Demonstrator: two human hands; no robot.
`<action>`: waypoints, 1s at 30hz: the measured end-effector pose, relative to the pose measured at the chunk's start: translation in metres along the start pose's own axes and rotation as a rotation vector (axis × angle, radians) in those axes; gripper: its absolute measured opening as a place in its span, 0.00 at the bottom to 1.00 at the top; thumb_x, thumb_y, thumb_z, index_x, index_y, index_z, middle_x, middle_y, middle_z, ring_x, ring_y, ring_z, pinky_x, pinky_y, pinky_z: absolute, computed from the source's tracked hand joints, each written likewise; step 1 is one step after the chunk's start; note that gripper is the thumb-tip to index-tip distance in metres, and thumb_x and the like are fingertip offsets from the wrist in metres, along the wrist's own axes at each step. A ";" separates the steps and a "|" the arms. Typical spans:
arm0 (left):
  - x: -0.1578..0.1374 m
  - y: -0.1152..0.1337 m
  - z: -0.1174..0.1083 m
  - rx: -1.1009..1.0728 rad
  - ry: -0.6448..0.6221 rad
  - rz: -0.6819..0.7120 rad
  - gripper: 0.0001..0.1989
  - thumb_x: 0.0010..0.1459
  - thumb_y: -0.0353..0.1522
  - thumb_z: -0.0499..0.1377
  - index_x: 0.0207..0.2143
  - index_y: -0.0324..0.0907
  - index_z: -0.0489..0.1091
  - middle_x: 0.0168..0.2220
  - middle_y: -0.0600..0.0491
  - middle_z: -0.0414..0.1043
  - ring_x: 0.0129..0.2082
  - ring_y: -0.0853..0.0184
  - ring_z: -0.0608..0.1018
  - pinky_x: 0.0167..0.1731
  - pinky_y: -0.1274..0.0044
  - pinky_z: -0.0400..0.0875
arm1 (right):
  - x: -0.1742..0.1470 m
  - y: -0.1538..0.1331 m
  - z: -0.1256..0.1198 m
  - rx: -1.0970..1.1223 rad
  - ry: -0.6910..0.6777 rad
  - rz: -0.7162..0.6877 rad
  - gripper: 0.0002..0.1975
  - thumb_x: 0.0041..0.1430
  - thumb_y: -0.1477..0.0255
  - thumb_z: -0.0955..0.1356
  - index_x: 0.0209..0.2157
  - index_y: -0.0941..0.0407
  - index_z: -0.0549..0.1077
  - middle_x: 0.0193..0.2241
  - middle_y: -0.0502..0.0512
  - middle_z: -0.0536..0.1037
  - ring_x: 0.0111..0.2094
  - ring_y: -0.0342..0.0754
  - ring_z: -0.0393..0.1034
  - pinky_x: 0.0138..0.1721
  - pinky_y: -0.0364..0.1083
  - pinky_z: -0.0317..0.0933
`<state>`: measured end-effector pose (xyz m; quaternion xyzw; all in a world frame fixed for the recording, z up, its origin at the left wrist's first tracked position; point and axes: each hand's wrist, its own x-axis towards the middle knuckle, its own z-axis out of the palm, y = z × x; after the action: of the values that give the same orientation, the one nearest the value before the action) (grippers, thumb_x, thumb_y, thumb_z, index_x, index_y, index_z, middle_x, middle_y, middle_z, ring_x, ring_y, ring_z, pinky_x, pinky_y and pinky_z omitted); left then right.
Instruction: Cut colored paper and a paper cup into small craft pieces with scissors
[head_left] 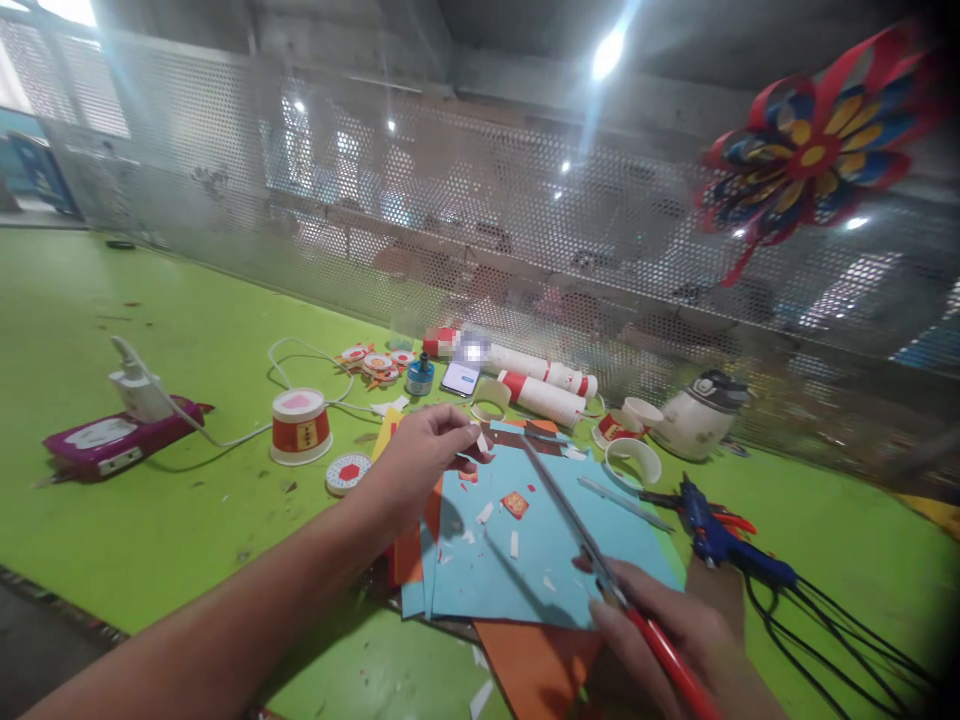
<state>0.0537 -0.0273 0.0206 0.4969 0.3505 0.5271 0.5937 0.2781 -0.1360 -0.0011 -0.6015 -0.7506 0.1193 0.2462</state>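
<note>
My left hand pinches a small white paper piece between thumb and fingers, above the light blue paper sheets. In my right hand is a pair of scissors with red handles. Its long blades point forward and to the left, and they look close together. The tips are just right of the paper piece and appear apart from it. Below the hands, a red and gold paper cutout and several white scraps lie on the blue sheets. The handle loops are partly hidden by my right fingers.
A blue glue gun with black cables lies at right, near a white kettle-like container. At left are a red and white paper cup and a purple power strip. A phone and white tubes lie behind.
</note>
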 end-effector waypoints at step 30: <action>-0.020 -0.012 0.015 0.023 -0.300 -0.052 0.07 0.53 0.34 0.61 0.28 0.39 0.67 0.24 0.55 0.71 0.26 0.71 0.72 0.29 0.77 0.65 | 0.047 0.011 -0.020 -0.290 -0.040 0.198 0.13 0.63 0.69 0.66 0.48 0.57 0.69 0.46 0.56 0.73 0.44 0.52 0.70 0.45 0.56 0.64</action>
<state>0.0675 -0.0496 0.0112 0.5675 0.2767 0.4273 0.6471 0.2905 -0.0901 0.0212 -0.6990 -0.7019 0.0454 0.1289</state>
